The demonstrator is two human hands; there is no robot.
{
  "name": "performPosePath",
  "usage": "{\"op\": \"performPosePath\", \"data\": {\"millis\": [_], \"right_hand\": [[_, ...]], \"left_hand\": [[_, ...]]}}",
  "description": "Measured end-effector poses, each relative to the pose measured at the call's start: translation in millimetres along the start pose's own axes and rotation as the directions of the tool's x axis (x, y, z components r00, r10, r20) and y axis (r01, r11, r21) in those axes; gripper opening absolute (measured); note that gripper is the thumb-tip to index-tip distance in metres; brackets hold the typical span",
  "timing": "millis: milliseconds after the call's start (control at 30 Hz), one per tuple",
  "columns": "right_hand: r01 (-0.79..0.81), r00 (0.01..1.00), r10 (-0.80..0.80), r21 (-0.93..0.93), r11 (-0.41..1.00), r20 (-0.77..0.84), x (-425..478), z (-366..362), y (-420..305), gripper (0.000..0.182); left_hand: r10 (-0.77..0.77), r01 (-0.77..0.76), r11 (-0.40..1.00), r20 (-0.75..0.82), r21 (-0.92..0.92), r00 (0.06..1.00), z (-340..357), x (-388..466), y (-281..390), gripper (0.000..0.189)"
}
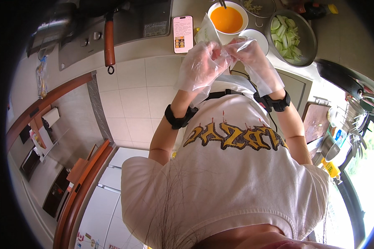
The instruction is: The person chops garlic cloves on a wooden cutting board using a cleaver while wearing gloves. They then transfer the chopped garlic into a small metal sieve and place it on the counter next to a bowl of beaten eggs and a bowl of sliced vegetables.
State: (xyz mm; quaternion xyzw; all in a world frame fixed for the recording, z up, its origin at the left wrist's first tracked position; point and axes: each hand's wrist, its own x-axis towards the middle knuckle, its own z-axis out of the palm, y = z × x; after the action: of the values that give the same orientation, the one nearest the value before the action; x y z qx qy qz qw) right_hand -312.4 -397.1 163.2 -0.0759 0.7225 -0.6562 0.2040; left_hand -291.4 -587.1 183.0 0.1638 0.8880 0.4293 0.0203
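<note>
My left hand and my right hand wear clear disposable plastic gloves and meet at the counter's edge. Their fingertips pinch a translucent plastic packet with green print; the exact grip is partly hidden by the gloves. Just beyond stands a white bowl of orange liquid, with dark utensil tips over its far rim. A small white dish lies partly behind my right hand. To its right, a metal strainer bowl holds cut pale-green vegetable pieces.
A lit phone lies left of the packet. Farther left is a gas hob, with a pan's wooden handle jutting past the counter edge. A glass bowl of chopped bits, a dark bottle and a black pan handle are at right.
</note>
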Motion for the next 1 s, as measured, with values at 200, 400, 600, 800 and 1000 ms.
{"op": "performPosePath", "data": {"millis": [200, 400, 600, 800, 1000], "right_hand": [[0.124, 0.992, -0.118, -0.150, 0.981, 0.054, 1, -3, 2, 0.013], [-0.035, 0.999, 0.035, -0.059, 0.998, 0.010, 3, 1, -1, 0.010], [-0.106, 0.993, 0.112, 0.181, 0.978, -0.022, 1, 7, -5, 0.020], [-0.119, 0.991, 0.130, 0.244, 0.963, -0.031, -1, 8, -3, 0.021], [-0.121, 0.991, 0.131, 0.274, 0.954, -0.017, -1, 7, 4, 0.021]], "left_hand": [[-0.013, 0.013, 0.999, -0.009, 0.047, 1.000, 0, 0, -1, 0.027], [-0.142, 0.143, 0.990, 0.090, -0.002, 0.986, -6, 1, 5, 0.024], [-0.233, 0.258, 0.946, 0.142, -0.198, 0.962, -14, 5, 17, 0.022], [-0.199, 0.196, 0.925, 0.025, -0.325, 0.980, -3, -1, 6, 0.015], [-0.264, 0.269, 0.837, 0.079, -0.476, 0.961, 3, -5, -5, 0.017]]}}
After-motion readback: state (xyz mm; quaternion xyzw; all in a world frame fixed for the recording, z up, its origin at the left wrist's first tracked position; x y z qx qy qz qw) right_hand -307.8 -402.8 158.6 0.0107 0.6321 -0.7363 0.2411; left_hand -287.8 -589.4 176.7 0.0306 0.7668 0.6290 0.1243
